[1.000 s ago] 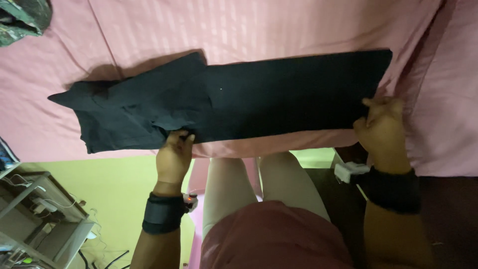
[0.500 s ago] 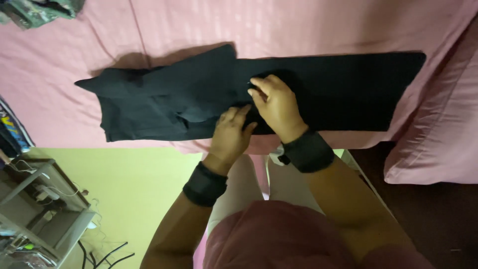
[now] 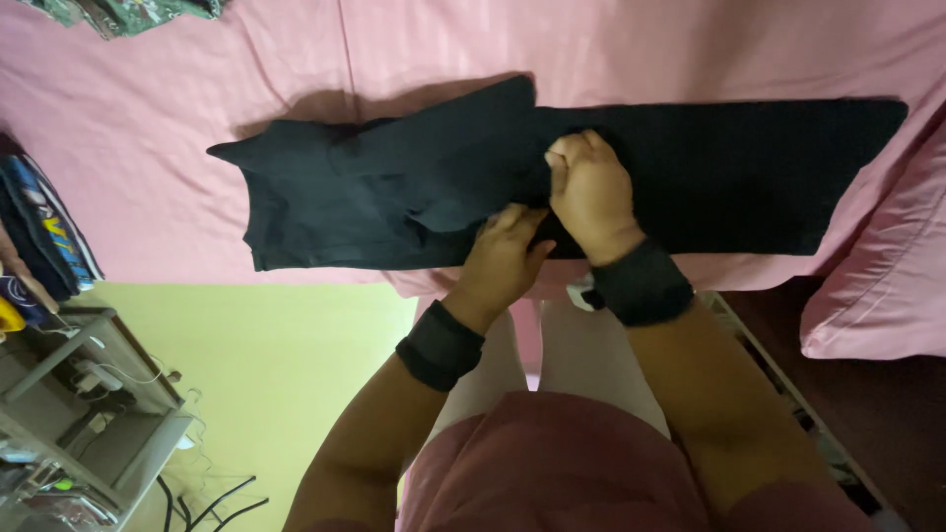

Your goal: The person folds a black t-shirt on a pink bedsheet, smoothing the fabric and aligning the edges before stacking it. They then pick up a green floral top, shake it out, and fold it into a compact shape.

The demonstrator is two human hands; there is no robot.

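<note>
A long black garment [image 3: 690, 187], maybe pants, lies flat on the pink bed sheet [image 3: 197, 187]. It sits near the close edge of the bed. Its long side runs from left to right. The right end is straight and neat and stops close to a pink pillow [image 3: 877, 286]. The left end is lumpy, with folds on top of each other, and one pointy corner sticks out to the left.

Both hands are at the middle of the garment, close together. The right hand [image 3: 589, 195] is curled into a fist on top of the cloth. Its grip is closed, and a bit of black cloth looks bunched up in it. The left hand [image 3: 503, 258] is just beside it, a little nearer and to the left. It lies at the near edge of the garment with its fingers [image 3: 510, 219] pointing away, onto the cloth. The fingertips are partly tucked in by the fold, so I cannot tell if that hand is pinching the cloth or just pressing on it.

So the garment spreads out on both sides of the hands, more messy to the left and smooth to the right.

Each arm has a black wrist band [image 3: 440, 347]. The person wears dark pink shorts [image 3: 552, 463].

A green patterned cloth [image 3: 128, 12] peeks in at the far left corner of the bed. Some folded clothes [image 3: 44, 236] are stacked at the left edge. Below them is a grey shelf [image 3: 89, 414] with wires, standing on a yellow-green floor [image 3: 266, 365].
</note>
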